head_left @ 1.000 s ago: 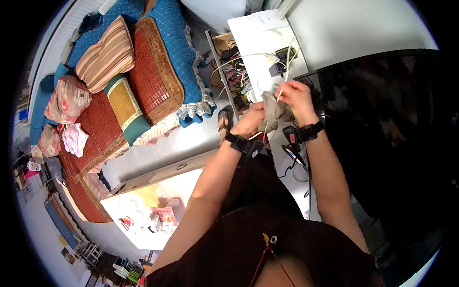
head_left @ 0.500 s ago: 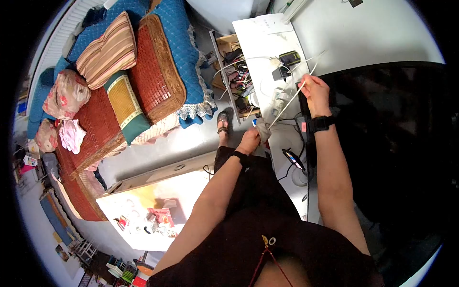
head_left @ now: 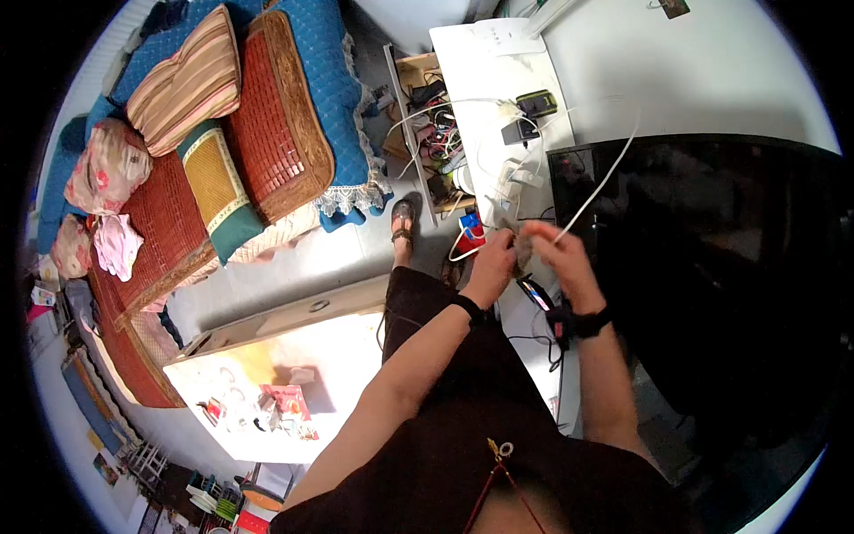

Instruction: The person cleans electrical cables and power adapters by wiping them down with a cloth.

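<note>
My left hand [head_left: 493, 265] is closed on a bunched grey cloth [head_left: 523, 254] in front of the white cabinet. Close beside it, my right hand [head_left: 560, 254] is partly blurred, its fingers closed at the cloth and the white cable [head_left: 605, 182]. One length of the cable rises in a curve from my right hand past the dark screen. Another length loops out on the left of my left hand. How much cloth lies inside the fingers is hidden.
An open drawer [head_left: 416, 133] full of cables juts from the white cabinet top [head_left: 471, 67], which bears a black box [head_left: 520, 132]. A large dark screen [head_left: 712, 294] stands right. A low table [head_left: 347, 365] and a sofa [head_left: 267, 133] are left.
My right hand has come down from the raised, pulled-out cable to meet my left hand at the cloth. My left hand has moved slightly right. The cable's free length now curves upward.
</note>
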### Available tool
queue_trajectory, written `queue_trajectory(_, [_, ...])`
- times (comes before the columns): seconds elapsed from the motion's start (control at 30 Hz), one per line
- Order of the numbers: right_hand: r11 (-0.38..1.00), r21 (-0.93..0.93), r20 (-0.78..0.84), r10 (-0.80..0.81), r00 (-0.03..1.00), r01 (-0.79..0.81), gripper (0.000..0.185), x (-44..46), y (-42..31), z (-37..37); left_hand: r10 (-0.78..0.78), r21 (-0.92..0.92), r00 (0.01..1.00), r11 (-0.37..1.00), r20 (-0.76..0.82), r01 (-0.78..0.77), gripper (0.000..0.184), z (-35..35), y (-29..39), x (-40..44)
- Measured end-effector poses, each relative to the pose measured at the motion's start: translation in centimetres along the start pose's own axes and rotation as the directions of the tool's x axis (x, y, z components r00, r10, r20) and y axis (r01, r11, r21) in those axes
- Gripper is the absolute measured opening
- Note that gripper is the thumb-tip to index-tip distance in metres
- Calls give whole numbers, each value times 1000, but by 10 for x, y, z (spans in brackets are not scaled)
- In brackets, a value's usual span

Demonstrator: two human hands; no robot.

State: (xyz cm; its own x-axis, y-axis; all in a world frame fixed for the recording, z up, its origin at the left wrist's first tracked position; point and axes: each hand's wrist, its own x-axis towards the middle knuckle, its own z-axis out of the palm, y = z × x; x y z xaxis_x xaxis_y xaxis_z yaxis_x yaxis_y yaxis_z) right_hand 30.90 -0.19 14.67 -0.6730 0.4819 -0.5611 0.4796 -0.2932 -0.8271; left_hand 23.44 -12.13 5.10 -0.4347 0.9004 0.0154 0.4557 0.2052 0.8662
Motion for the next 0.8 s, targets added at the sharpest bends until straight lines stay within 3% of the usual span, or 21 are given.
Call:
queue_trajectory(0.03, [998,-37,-25,54,998,-55,23,-7,8,2,-3,-2,1000,1000,3,3,19,0,2,-2])
queue_trajectory(0.1, [998,34,-128,57,990,-53,21,-14,16,2,-171,-348,984,926,-46,144,18,1,7,-5])
queue_trajectory(0.13, [998,38,-132,63,989,-58,21,-15,20,1,34,-19,989,999,-141,-37,20,-1,-7,-9])
queue_trajectory(0.17, [994,113,-214,28,976,-4,20,-15,24,1,-113,-70,967,993,-227,100,23,-1,-16,-16])
queue_trajectory(0.2, [982,182,-297,-2,955,58,20,-14,26,1,-341,-233,893,932,-295,278,25,-11,-16,-21])
queue_trajectory(0.23, [980,189,-299,4,954,55,20,-15,28,0,-509,-323,780,854,-364,407,19,-22,-19,-22])
queue_trajectory(0.27, [974,206,-317,-28,948,98,20,-16,30,0,-736,-560,634,637,-238,530,15,-32,-20,-25])
queue_trajectory(0.3, [965,221,-336,-60,940,141,21,-17,31,0,-835,-682,542,453,-98,575,15,-39,-32,-29])
queue_trajectory(0.33, [964,227,-338,-55,940,138,21,-19,32,2,-861,-837,508,274,7,475,14,-33,-32,-33])
queue_trajectory(0.37, [960,236,-340,-63,938,149,21,-23,34,5,-865,-934,488,70,118,350,13,-25,-30,-37])
queue_trajectory(0.43, [956,248,-346,-62,936,155,22,-28,40,12,-634,-879,609,-360,477,314,18,-17,-18,-47])
queue_trajectory(0.47, [971,179,-331,-92,939,158,22,-28,46,14,-582,-833,615,-232,532,502,23,-13,-3,-45])
queue_trajectory(0.5, [981,107,-314,-122,942,163,22,-29,50,17,-469,-836,696,-238,544,494,22,-17,17,-43])
queue_trajectory(0.57, [968,194,-329,-92,940,162,24,-34,39,28,-431,-779,650,-397,626,486,22,-13,45,-32])
queue_trajectory(0.63, [980,49,-364,-161,917,192,24,-39,34,32,-394,-767,665,-431,634,475,20,-8,49,-26])
queue_trajectory(0.7, [974,137,-372,-120,921,182,25,-44,30,38,-357,-756,683,-463,637,463,18,-4,47,-16])
queue_trajectory(0.8, [913,342,-397,-76,915,224,28,-48,32,45,-444,-692,539,-551,716,466,24,17,25,-2])
